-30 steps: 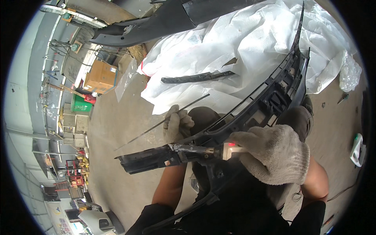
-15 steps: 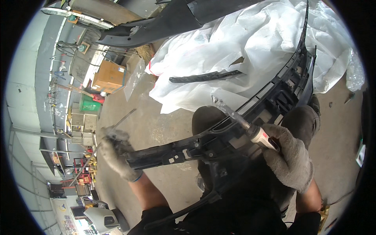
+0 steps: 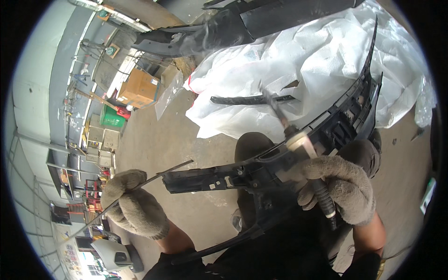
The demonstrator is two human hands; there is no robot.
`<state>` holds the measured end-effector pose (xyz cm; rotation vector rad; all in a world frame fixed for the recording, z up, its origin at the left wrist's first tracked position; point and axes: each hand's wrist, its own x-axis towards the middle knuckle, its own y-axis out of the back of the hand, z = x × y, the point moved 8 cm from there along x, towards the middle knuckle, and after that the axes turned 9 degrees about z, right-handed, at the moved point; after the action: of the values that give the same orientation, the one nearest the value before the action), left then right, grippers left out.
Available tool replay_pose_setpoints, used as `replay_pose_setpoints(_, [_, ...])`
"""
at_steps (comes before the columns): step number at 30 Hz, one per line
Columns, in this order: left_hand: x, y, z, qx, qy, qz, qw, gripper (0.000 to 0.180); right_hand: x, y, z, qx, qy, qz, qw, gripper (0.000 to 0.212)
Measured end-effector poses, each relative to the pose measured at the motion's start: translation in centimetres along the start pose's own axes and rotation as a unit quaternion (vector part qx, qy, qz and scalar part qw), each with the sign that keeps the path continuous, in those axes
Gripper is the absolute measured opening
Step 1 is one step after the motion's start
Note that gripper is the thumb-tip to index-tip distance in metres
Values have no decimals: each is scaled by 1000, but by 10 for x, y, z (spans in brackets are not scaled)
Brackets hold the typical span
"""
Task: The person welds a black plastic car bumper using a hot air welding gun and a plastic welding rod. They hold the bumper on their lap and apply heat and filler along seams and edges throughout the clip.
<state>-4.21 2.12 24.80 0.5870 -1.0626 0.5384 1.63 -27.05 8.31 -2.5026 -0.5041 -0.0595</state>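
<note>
My left hand (image 3: 135,205), in a grey-brown fabric glove, is closed on a long thin dark rod (image 3: 173,168). The rod slants across the glove, and its upper end passes near the left tip of a long black plastic car trim panel (image 3: 200,181). That panel lies across my knees, with slots, clips and small square holes along it. Closed round a soldering iron (image 3: 299,141) is my right hand (image 3: 347,186), gloved alike. The iron has a cream handle, a ribbed black cable end and a metal shaft pointing up and away, its tip blurred by motion.
Beyond my knees, white plastic sheeting (image 3: 242,114) covers the floor, with a narrow black strip (image 3: 247,100) on it. A large black bumper-like part (image 3: 210,32) spans the far side. At left stand a cardboard box (image 3: 139,88), a green bin (image 3: 112,116) and metal boxes (image 3: 103,139).
My left hand has drawn back from the panel's left end, turning the rod so it shows lengthwise. The soldering iron has swung more upright in my right hand. The whole view has shifted slightly.
</note>
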Motion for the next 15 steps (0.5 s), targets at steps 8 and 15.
replay_pose_setpoints(8, [-12,7,4,-13,36,16,999,30,6,2,12,34,21,-17,999,47])
replay_pose_setpoints(15, [-25,17,6,-57,54,-32,996,20,7,-7,-10,-267,195,59,942,39])
